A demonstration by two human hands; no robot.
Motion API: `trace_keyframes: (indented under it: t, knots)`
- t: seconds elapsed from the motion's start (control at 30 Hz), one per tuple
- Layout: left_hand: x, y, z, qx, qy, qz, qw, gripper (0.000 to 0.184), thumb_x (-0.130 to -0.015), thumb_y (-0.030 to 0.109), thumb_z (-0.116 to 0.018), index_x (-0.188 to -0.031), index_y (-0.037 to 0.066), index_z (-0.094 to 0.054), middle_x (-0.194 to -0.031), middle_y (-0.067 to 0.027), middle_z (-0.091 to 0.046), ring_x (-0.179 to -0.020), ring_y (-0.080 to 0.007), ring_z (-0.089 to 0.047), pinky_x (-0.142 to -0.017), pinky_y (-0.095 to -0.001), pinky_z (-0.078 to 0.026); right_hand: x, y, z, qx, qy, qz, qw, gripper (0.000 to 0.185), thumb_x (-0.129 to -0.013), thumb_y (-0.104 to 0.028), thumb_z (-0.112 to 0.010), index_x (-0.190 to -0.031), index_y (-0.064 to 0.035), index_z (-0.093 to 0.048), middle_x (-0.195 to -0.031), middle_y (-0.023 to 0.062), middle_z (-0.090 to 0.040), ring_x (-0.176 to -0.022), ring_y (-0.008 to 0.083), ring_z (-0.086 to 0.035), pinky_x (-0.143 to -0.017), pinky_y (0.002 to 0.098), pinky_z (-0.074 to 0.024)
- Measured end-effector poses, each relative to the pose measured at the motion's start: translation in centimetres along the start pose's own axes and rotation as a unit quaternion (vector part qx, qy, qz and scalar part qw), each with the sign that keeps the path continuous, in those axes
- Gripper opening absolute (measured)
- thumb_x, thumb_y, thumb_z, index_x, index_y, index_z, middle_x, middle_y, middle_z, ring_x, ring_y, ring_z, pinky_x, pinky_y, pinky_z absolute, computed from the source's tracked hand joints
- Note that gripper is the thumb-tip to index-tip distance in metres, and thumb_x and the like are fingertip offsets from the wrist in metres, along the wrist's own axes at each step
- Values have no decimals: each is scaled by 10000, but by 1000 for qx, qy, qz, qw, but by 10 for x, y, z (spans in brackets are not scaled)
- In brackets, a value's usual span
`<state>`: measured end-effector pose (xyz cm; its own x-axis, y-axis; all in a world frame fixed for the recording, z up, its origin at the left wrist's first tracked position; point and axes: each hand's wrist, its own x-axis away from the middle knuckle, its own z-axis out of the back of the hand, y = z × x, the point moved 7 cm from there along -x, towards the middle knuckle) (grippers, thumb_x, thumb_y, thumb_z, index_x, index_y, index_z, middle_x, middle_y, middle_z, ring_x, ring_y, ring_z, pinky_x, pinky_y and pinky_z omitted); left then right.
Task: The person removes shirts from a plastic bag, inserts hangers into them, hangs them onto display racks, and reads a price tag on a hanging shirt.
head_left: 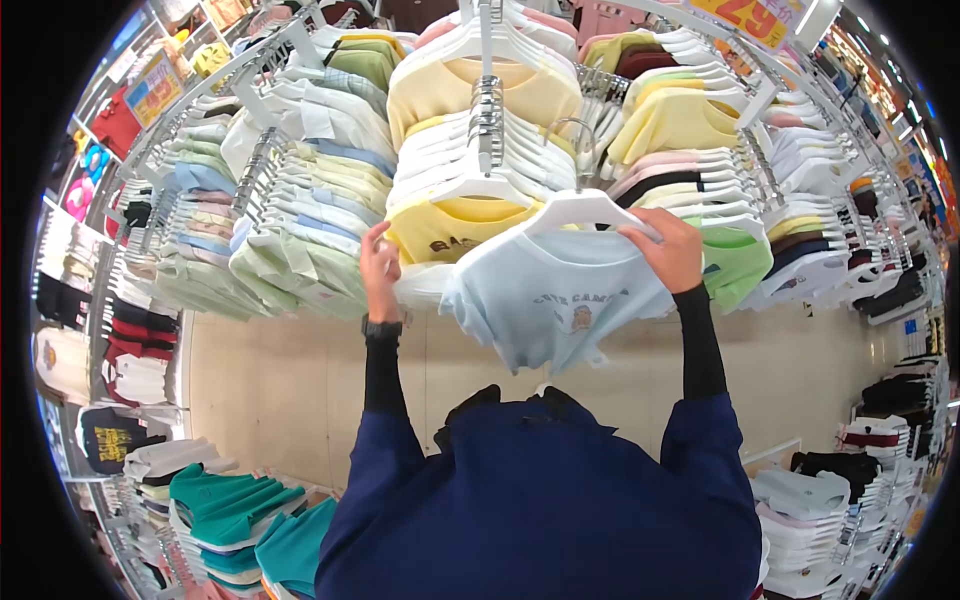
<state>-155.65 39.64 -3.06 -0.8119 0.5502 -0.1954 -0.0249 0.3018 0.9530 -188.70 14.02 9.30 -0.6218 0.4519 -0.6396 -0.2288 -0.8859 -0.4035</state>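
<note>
My right hand [672, 247] is closed around the right shoulder of a white hanger [578, 209]. From that hanger hangs a light blue T-shirt [570, 285] with lettering and a small picture on its chest, tilted and in front of the rack. My left hand [380, 270] is raised with its fingers apart, a little blurred, and nothing shows in it. It is beside the left edge of a yellow T-shirt [455, 228] with dark lettering, the front one on the middle rail. Part of a white garment [424, 283] shows below the yellow one.
A metal rail [487, 110] with hangers runs away from me. Green shirts [300, 265] hang on the left and a bright green shirt [733, 262] on the right. Tiled floor [270, 370] lies below. Teal shirts [235, 505] stand on a rack behind my left side.
</note>
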Motion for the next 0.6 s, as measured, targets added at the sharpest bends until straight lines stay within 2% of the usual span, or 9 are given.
trace_keyframes:
  t: [0.03, 0.13, 0.17, 0.3, 0.43, 0.53, 0.6]
  knots:
    - [11, 5, 9, 59, -1, 10, 998, 364, -874, 190, -465, -1171, 5, -565, -790, 3, -493, -595, -60, -371, -534, -207, -290, -3, 4, -14, 11, -5, 6, 1000, 270, -786, -285, -766, -959, -84, -716, -826, 81, -685, -726, 280, -663, -628, 348, -517]
    - [30, 10, 41, 103, 8, 28, 994, 393, -886, 219, -397, -1137, -26, -576, -790, 4, -491, -579, -63, -355, -524, -211, -270, -13, 6, -47, 59, -1, 25, 998, 289, -796, -329, -751, -956, -91, -718, -825, 75, -683, -724, 285, -662, -621, 358, -517]
    - [36, 10, 57, 96, 17, 34, 995, 381, -889, 196, -397, -1134, -33, -578, -790, 3, -490, -587, -64, -359, -527, -213, -275, -18, 6, -55, 50, 12, 32, 998, 304, -805, -370, -733, -957, -107, -722, -836, 63, -685, -719, 288, -660, -614, 364, -516]
    - [59, 25, 103, 49, 83, 34, 995, 329, -911, 102, -405, -1150, -53, -571, -812, -5, -495, -636, -65, -386, -559, -214, -303, -25, 5, -89, 23, -3, 36, 999, 302, -810, -388, -721, -963, -128, -726, -868, 44, -693, -741, 272, -663, -636, 361, -520]
    - [79, 66, 98, 17, 128, -4, 992, 290, -945, 33, -445, -1200, -55, -552, -873, -11, -516, -698, -63, -418, -619, -204, -336, -18, 5, -126, 8, -39, 25, 999, 295, -817, -406, -707, -973, -157, -732, -862, 25, -682, -762, 265, -659, -669, 369, -526]
    - [89, 92, 88, -16, 86, -33, 996, 320, -959, 49, -481, -1259, -56, -524, -922, -8, -527, -730, -66, -447, -656, -199, -361, -9, 17, -139, 19, -55, -26, 998, 322, -815, -384, -720, -986, -111, -730, -885, 69, -691, -792, 292, -660, -676, 368, -522]
    - [95, 107, 84, -32, 74, -36, 996, 345, -965, 65, -487, -1288, -55, -507, -906, -7, -542, -727, -70, -464, -663, -204, -375, -4, 21, -145, 17, -37, -34, 999, 310, -822, -393, -708, -991, -134, -732, -870, 47, -683, -780, 283, -655, -678, 371, -524]
